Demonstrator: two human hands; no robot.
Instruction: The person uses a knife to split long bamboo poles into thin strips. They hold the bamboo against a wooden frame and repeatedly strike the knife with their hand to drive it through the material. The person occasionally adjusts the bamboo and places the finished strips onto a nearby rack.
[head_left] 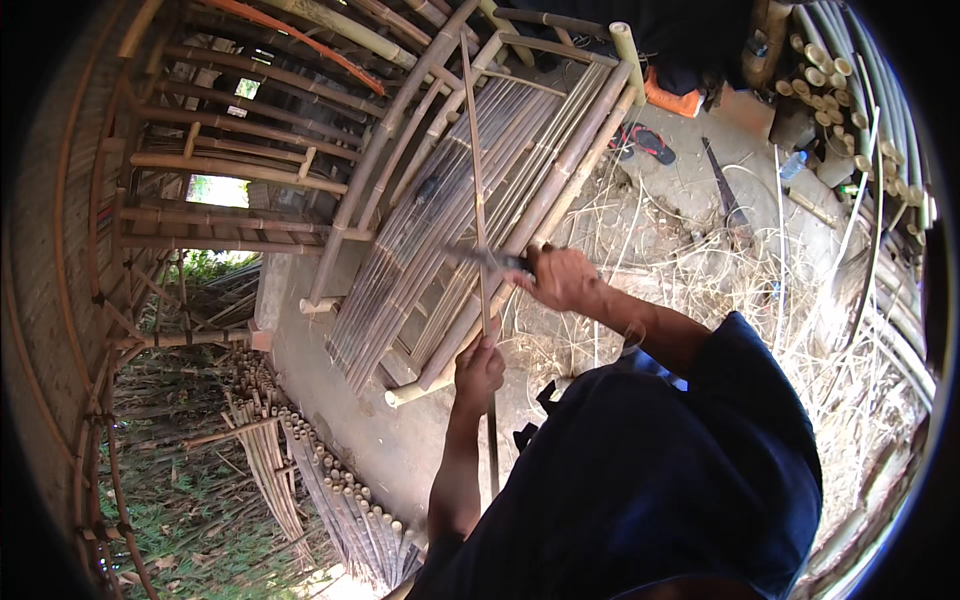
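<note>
My left hand [480, 370] is closed around a long, thin bamboo strip [474, 150], which runs from near my body up over a bamboo bench. In my right hand [563, 278] is the dark handle of a knife [513, 263]. Its blade is smeared by motion and crosses the strip a little beyond my left hand; whether it touches the strip I cannot tell. Beneath both lies the bench [572, 175], with a seat of narrow bamboo slats [390, 290] that has a gap between two groups of slats.
Bamboo frames [240, 165] rise at the far left. Pale shavings [690, 260] litter the floor at right, around a saw [726, 190], sandals [652, 143] and a plastic bottle [793, 165]. Bamboo poles [825, 75] are stacked far right; more cut poles [345, 495] lie lower left.
</note>
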